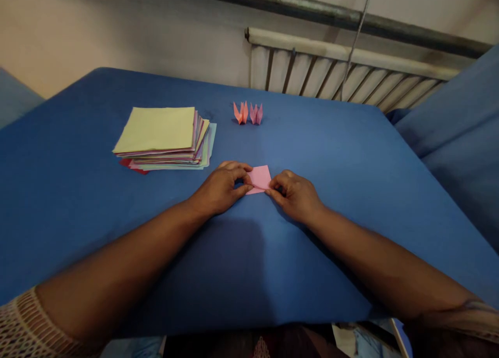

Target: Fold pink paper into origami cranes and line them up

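Note:
A small folded piece of pink paper (260, 178) lies on the blue table (117, 228) in front of me. My left hand (222, 187) pinches its left edge with curled fingers. My right hand (295, 194) pinches its right lower corner, fingers also curled. Both hands rest on the table surface with the paper between them.
A stack of coloured square papers (163, 137), pale yellow on top, sits to the back left. Two small folded paper figures, one orange (240, 113) and one pink (256, 113), stand behind the hands. A radiator (343, 77) runs along the wall beyond the table's far edge.

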{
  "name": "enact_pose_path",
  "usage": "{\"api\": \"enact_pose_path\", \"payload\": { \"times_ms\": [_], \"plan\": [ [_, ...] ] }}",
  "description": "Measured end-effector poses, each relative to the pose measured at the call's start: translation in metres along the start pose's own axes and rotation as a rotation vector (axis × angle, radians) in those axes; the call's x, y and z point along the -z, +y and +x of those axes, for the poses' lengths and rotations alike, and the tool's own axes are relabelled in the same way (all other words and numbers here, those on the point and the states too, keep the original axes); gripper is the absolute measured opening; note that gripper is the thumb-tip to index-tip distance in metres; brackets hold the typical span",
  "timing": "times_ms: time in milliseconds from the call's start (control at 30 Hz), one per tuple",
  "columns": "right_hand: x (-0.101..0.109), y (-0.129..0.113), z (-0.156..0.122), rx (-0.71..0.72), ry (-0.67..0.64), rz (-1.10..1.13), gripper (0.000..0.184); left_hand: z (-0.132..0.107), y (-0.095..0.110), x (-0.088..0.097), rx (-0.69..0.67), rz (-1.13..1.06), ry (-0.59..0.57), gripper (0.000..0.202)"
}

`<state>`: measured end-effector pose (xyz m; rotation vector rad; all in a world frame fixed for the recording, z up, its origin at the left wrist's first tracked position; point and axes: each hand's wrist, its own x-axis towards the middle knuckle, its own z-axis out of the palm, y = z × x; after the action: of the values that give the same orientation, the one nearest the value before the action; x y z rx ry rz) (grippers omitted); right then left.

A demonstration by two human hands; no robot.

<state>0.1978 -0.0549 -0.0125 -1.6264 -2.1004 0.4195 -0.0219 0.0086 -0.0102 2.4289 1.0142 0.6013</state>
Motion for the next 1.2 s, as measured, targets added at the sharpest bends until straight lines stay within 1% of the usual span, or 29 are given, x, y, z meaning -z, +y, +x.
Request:
{"api": "enact_pose_path", "payload": {
  "times_ms": [100,200,333,500,800,933,1033,1200],
  "plan": [
    [0.001,-0.001,0.0,0.003,-0.016,-0.001,0.011,0.001,0.002,0.001,0.06,0.006,0.001,0.016],
    [0.002,-0.003,0.0,-0.023,-0.028,-0.027,0.011,0.004,0.006,0.002,0.108,0.024,-0.002,0.02],
    [0.003,-0.006,0.001,-0.039,-0.038,-0.062,0.013,0.007,0.01,0.001,0.149,0.051,0.031,0.021],
    [0.006,-0.007,-0.004,0.005,-0.051,-0.102,0.013,0.009,0.01,-0.001,0.198,0.06,0.052,0.021],
    [0.014,-0.02,-0.018,0.152,-0.117,-0.268,0.036,0.009,0.012,-0.001,0.225,0.072,0.038,0.02],
    [0.013,-0.024,-0.021,0.173,-0.157,-0.346,0.04,0.008,0.012,-0.001,0.21,0.071,0.043,0.02],
    [0.013,-0.024,-0.022,0.175,-0.156,-0.348,0.04,0.008,0.011,0.0,0.199,0.067,0.046,0.02],
    [0.013,-0.024,-0.021,0.155,-0.16,-0.318,0.04,0.009,0.01,0.004,0.172,0.071,0.001,0.02]
  ]
}}
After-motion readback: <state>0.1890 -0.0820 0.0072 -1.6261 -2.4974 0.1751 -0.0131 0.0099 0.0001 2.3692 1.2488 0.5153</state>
